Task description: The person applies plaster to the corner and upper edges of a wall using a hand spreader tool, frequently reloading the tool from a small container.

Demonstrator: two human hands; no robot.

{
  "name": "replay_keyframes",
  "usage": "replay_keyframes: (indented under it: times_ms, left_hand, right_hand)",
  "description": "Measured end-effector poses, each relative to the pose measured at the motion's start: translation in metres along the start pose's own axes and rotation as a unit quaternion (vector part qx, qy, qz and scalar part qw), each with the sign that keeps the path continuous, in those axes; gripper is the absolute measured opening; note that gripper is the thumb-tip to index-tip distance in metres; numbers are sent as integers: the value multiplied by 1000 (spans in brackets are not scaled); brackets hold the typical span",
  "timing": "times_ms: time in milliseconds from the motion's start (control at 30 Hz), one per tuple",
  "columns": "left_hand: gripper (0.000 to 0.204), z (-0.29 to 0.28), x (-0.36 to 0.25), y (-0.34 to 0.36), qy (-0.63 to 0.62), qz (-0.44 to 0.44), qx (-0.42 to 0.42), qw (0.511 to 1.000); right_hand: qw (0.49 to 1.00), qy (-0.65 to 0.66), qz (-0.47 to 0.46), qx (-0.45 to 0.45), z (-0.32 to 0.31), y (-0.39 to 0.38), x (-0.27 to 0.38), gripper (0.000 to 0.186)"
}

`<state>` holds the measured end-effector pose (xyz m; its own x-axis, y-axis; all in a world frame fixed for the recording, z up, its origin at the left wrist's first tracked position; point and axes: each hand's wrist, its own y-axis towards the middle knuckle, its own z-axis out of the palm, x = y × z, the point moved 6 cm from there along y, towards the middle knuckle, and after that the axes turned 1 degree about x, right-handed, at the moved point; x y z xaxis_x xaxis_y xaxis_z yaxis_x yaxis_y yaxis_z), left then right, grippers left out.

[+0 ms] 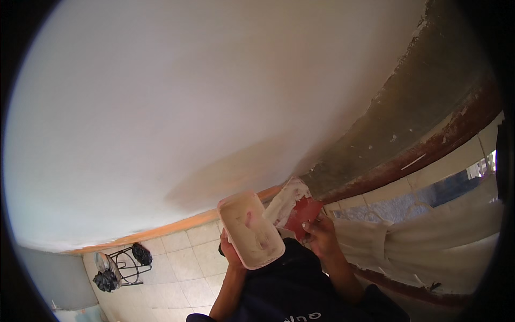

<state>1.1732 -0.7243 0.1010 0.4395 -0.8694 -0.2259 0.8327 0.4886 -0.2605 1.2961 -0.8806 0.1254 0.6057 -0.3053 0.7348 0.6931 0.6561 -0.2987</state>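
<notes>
My left hand [230, 251] grips a pale pink rectangular tray [223, 214] by its left side; most of its fingers are hidden beneath. Whitish paste [248, 228] coats the inside of the tray, with pink showing through in spots. Just right of the tray, my right hand [321, 236] is closed on a flat red spreader [303, 216], thumb on its face. A thick layer of white paste [288, 198] covers the spreader's far left part, which lies close to the tray's rim. A large smooth white wall [161, 107] rises in front of both hands.
An orange strip [161, 229] edges the wall's foot above a tiled floor [188, 257]. At lower left stands a black metal-framed stool [129, 268] with black bags beside it. To the right are a rough grey-brown band [375, 139], a dark red edge and a pale curtain [418, 236].
</notes>
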Motion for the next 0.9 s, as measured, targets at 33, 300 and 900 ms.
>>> replay_keyframes:
  times_ms: [33, 300, 900]
  left_hand:
    - [59, -4, -3, -1, -2, -3, 9, 1000]
    - [64, -5, -28, -17, -7, 2, 24, 1000]
    - [61, -25, -38, -25, 378, 89, -107, 915]
  right_hand:
    - [1000, 17, 6, -17, -1, 0, -3, 30]
    - [979, 112, 54, -160, -70, 13, -70, 32]
    - [973, 71, 121, -182, -182, 86, -167, 27]
